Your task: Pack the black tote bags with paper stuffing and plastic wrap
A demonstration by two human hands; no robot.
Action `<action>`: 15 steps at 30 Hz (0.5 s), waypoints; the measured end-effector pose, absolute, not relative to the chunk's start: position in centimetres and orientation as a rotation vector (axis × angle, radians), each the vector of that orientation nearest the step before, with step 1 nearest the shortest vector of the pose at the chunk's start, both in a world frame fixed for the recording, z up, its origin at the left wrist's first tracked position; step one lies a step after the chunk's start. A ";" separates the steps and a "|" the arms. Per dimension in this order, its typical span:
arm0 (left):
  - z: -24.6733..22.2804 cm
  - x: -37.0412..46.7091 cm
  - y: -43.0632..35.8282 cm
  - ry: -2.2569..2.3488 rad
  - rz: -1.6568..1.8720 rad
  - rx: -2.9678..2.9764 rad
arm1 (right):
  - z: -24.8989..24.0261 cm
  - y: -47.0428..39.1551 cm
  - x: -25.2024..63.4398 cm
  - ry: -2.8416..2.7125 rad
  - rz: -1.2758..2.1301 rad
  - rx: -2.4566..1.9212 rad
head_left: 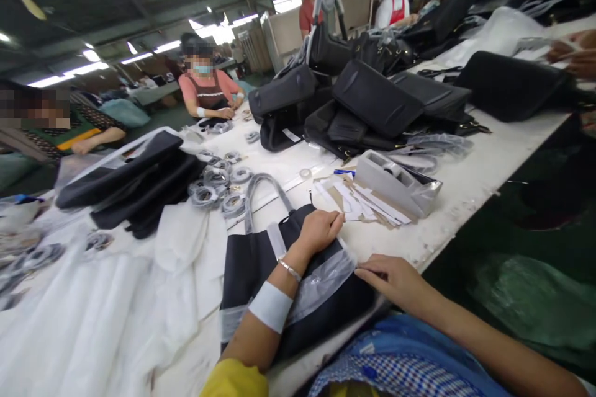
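Note:
A black handbag (246, 267) lies on the white table right in front of me, its wrapped grey handle (261, 180) standing up at the far side. Clear plastic film (323, 279) covers part of its side. My left hand (321, 229) rests at the bag's upper right corner, fingers curled closed; what they hold is hidden. At the bag's right edge, my right hand (393, 279) pinches with thumb and fingers at the end of the film.
A tape dispenser (395, 183) stands beyond my hands, beside paper strips (358, 201) and a blue pen (344, 172). Black bags (377, 96) are heaped behind. Stacked black pieces (135, 180), coiled straps (216, 183) and white padding (93, 310) lie leftward. Co-workers (209, 87) sit around the table.

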State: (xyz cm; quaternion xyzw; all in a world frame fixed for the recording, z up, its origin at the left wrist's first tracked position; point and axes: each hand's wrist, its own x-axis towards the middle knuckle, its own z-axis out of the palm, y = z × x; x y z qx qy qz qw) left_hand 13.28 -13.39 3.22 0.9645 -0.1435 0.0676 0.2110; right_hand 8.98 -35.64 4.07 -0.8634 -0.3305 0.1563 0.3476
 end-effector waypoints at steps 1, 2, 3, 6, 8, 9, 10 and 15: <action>3.3 13.3 -13.4 -0.387 0.187 2.690 | 4.3 -35.8 9.2 -0.880 0.346 -2.272; 3.3 13.3 -13.5 -0.373 0.188 2.699 | 4.5 -35.9 9.4 -0.898 0.244 -2.306; 3.4 13.2 -13.6 -0.358 0.191 2.709 | 4.6 -35.9 9.6 -0.915 0.101 -2.328; 3.3 13.0 -13.7 -0.308 0.201 2.740 | 4.1 -35.2 9.7 -1.062 -0.314 -2.261; 3.1 13.1 -13.7 -0.318 0.167 2.691 | 2.7 -34.1 9.6 -1.243 -0.457 -2.167; 3.0 13.2 -13.5 -0.333 0.133 2.637 | 1.7 -33.6 9.4 -1.327 -0.498 -2.133; 3.1 13.4 -13.3 -0.353 0.092 2.571 | 0.6 -33.0 9.4 -1.381 -0.554 -2.105; 7.4 12.7 -10.8 -0.400 0.012 2.420 | -2.8 -31.9 10.3 -1.523 -0.740 -2.056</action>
